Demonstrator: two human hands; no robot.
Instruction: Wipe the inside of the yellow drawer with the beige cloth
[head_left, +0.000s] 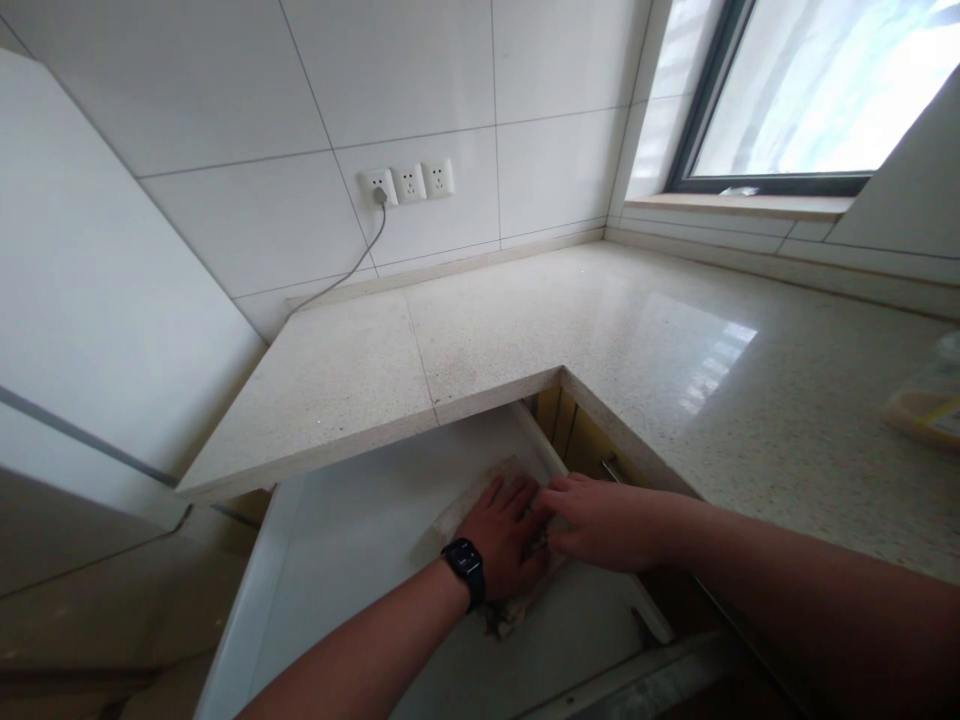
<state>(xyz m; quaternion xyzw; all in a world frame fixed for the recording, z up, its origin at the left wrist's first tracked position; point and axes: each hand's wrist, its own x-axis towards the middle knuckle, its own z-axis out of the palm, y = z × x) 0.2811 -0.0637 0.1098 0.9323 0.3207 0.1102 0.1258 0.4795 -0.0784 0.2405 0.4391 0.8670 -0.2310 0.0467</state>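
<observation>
A soiled, light-coloured cloth (461,508) lies crumpled on the white bottom of a pulled-out drawer (337,580). My left hand (506,535), with a black watch on its wrist, presses flat on the cloth, its fingers spread. From the right, my right hand (585,515) reaches over the drawer's side. Its fingers are bent down onto the cloth beside my left fingertips and appear to grip it. Dark stains or bits show on the cloth between the hands and at its lower edge.
A speckled stone countertop (510,320) overhangs the drawer, with an inner corner above it. A plug with a grey cord (367,250) sits in the wall sockets (409,183). At the right stands a clear container with a yellow label (930,410). A white cabinet (97,260) is at the left.
</observation>
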